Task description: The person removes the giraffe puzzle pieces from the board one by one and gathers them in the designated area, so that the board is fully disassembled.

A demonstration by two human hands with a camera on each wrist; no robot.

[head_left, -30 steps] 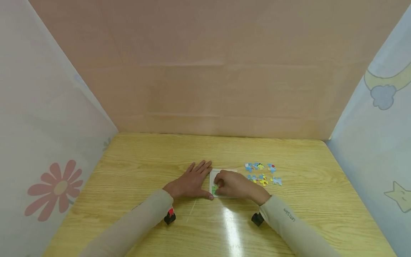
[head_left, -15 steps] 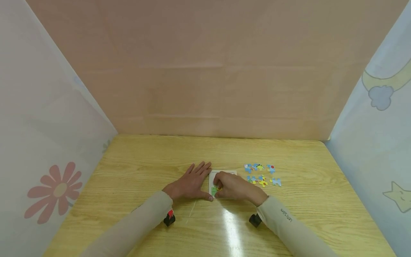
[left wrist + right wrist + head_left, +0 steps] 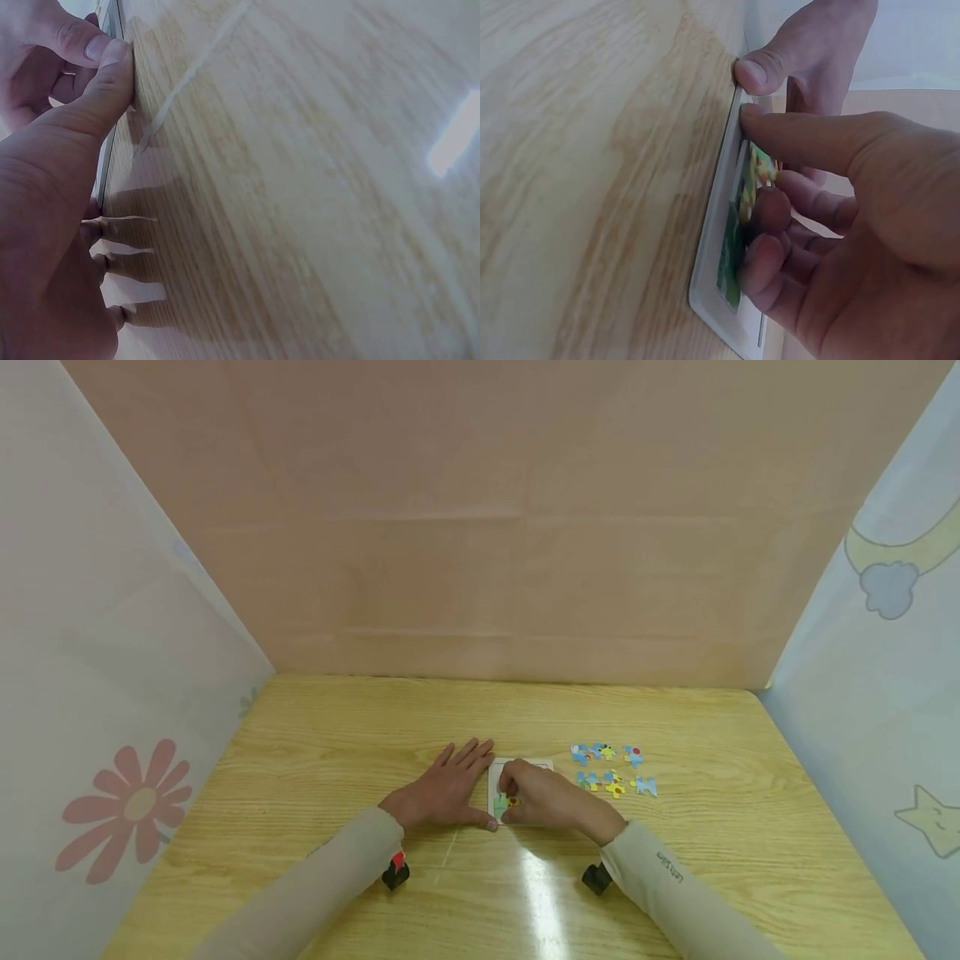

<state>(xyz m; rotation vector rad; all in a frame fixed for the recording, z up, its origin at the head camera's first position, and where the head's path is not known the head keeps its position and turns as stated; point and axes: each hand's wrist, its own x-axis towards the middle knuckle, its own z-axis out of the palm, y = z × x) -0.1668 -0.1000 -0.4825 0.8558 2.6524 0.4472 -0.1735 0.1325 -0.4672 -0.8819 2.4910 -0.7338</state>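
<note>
A small white puzzle board (image 3: 493,775) lies flat on the table in the head view. Spread flat at its left side is my left hand (image 3: 442,789), the thumb resting at the near left corner. My right hand (image 3: 543,793) bends over the board and covers much of it. Its curled fingers and thumb hold a yellow and orange puzzle piece (image 3: 748,187) low in the board, partly hidden by the fingers. In the right wrist view a green puzzle piece (image 3: 730,266) sits in the board beside it, under the curled fingertips.
Several loose puzzle pieces (image 3: 615,785) in blue and yellow lie in two rows right of the board. The wooden table (image 3: 360,718) meets a plain back wall (image 3: 420,568). Printed side panels (image 3: 135,802) stand left and right.
The right hand has shifted slightly left, and more of the yellow and orange puzzle piece shows by its fingers. The left hand stays put.
</note>
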